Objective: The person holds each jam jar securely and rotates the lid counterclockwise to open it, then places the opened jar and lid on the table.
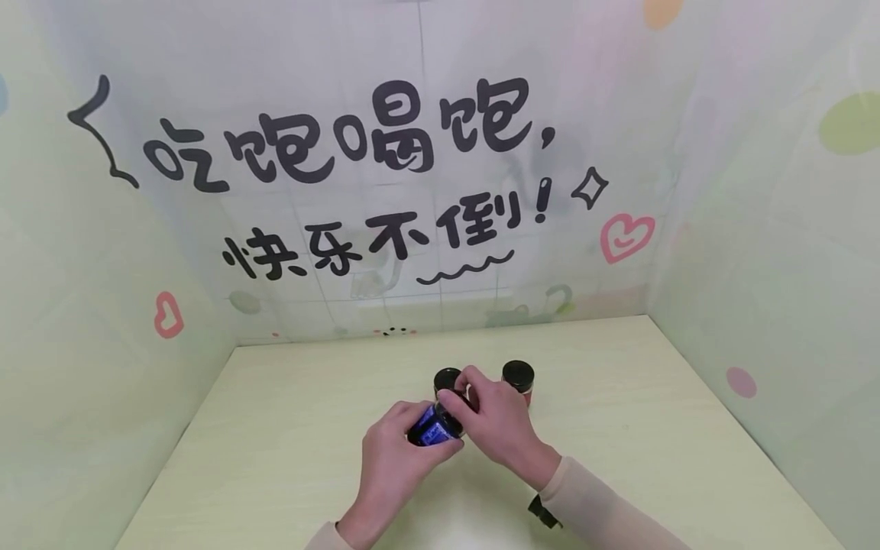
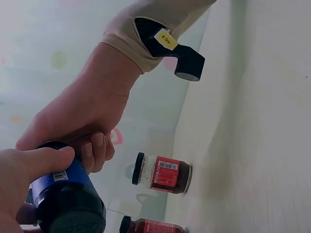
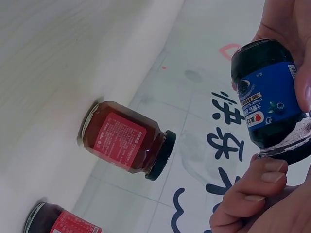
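While both hands met over the bench [image 1: 296, 435], the left hand [image 1: 395, 451] held a blue-labelled jar [image 1: 435, 429] round its body, its thumb lying along the label [image 3: 269, 94]. The right hand [image 1: 505, 424] gripped the opposite end, fingers curled about the dark lid [image 3: 294, 153]; whether the lid sat tight or loose could not be told. The jar was thus located between the two hands, raised above the bench and tilted, its base towards the left hand and its lid towards the right. A band of clear glass showed between the label and the lid in the right wrist view.

Just beyond the hands stood a reddish-brown jar [image 1: 447, 378], upright and partly hidden by them in the head view. A second red-labelled jar [image 1: 519, 374], also upright and dark-lidded, stood beyond the right hand and to its right; clear glass showed above its darker contents in the left wrist view. The two were set apart from each other.

Behind the right hand, a beige sleeve [image 1: 612, 504] covered the forearm, and a black wrist device [image 2: 189, 60] with a yellow tag [image 2: 165, 40] was fitted at its cuff. Farthest from the hands, past the bench, a pale wall [image 1: 385, 46] bore black lettering [image 1: 399, 235] and a pink heart [image 1: 627, 238].
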The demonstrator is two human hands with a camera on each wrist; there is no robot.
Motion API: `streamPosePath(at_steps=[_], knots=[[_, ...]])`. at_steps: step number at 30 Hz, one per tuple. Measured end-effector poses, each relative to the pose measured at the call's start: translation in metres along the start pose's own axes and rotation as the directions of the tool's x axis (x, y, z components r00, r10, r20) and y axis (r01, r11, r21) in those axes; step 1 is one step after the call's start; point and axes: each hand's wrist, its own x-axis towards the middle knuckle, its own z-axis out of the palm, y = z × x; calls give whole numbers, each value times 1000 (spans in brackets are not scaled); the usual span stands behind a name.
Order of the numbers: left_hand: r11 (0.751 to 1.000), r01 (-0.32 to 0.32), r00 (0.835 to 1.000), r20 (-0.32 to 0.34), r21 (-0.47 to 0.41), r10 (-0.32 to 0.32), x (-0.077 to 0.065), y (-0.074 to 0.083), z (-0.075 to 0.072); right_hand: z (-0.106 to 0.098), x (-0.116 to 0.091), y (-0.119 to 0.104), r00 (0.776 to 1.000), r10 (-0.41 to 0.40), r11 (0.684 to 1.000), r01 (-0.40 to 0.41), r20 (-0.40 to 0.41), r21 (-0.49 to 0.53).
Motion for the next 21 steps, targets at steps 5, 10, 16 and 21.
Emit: streamPosePath(at_steps=[5,10,16,21], knots=[[1000,-25,1000,-12,18,25,-1,-1,1,-1,-1,-3,999,46,999,-46,15,17],[999,-37,999,-15,36,38,-2,-2,1,0,-2,-1,999,22,996,-25,34,83],[997,-57,998,-20,48,58,-3,-1,1,-1,-2,0,999,-18,992,14,27,122],[996,-65,998,-22,57,67,-3,-1,1,-1,-3,2,999,-45,993,42,19,114]])
